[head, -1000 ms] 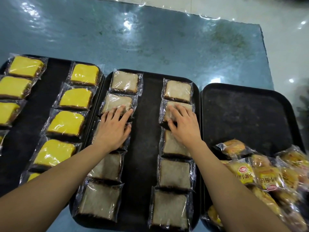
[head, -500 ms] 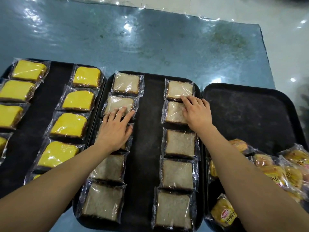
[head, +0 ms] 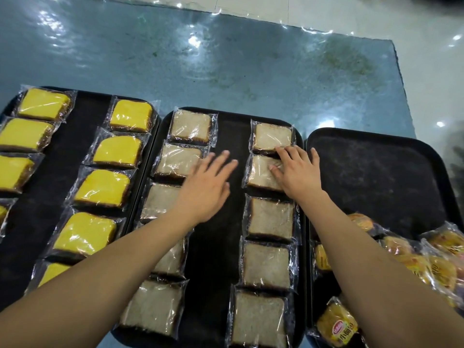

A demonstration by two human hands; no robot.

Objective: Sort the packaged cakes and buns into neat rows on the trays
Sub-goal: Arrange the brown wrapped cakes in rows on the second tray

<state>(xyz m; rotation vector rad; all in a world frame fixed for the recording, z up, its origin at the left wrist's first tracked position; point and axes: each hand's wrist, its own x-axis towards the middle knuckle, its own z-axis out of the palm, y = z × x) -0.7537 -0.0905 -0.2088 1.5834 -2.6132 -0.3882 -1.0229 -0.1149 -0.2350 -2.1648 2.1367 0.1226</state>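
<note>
Three black trays lie side by side. The middle tray (head: 226,242) holds two rows of wrapped beige cake slices. My right hand (head: 297,172) rests flat, fingers spread, on the second slice of the right row (head: 259,175), its fingertips touching the top slice (head: 272,136). My left hand (head: 204,189) hovers open over the tray's bare middle strip, beside the left row's second slice (head: 175,160) and covering part of the third (head: 160,199). The left tray (head: 75,136) carries two rows of wrapped yellow cakes (head: 114,151). Neither hand grips anything.
The right tray (head: 376,177) is bare at the back, with a loose heap of wrapped orange buns (head: 411,262) at its near right. One bun pack (head: 336,325) lies at its near left. All trays sit on a blue-grey glossy table (head: 226,66).
My left hand lifted off the left row's third slice and slid right and forward over the tray's middle. My right hand stayed at the top of the right row.
</note>
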